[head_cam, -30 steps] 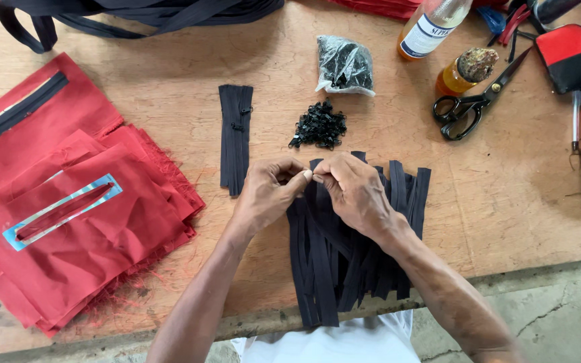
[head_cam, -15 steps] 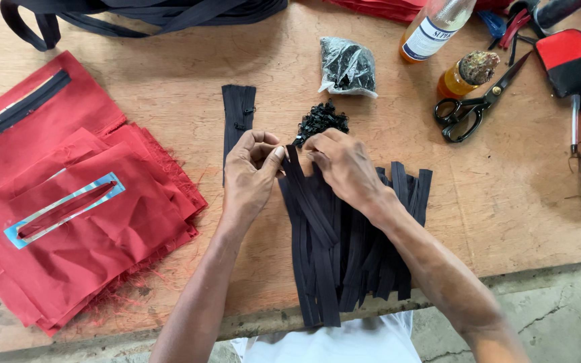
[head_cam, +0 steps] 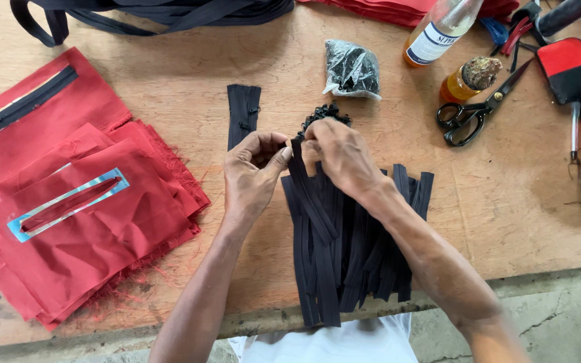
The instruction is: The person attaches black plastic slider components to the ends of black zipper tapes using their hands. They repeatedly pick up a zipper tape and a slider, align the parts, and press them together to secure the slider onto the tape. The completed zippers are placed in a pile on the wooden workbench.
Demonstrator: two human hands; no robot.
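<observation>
Zipper strip point(head_cam: 302, 176) raised, between both hands

zipper end point(head_cam: 298, 149) hidden between hands, slider unseen

We are in a sewing workshop, the kind where bags or pouches get made. We work at a bare, scuffed wooden tabletop point(head_cam: 169, 74) strewn with loose red threads. At the left lies a stack of cut red fabric panels point(head_cam: 89, 235), some with black zippers already sewn in. Near the front edge sits a pile of black zipper tape strips point(head_cam: 344, 255), with a small heap of black zipper sliders point(head_cam: 327, 113) beyond it and a clear plastic bag of more sliders point(head_cam: 352, 67) farther back. Black-handled tailor's scissors point(head_cam: 475, 111) lie at the right, and coils of black webbing strap point(head_cam: 156, 13) run along the far edge.
</observation>
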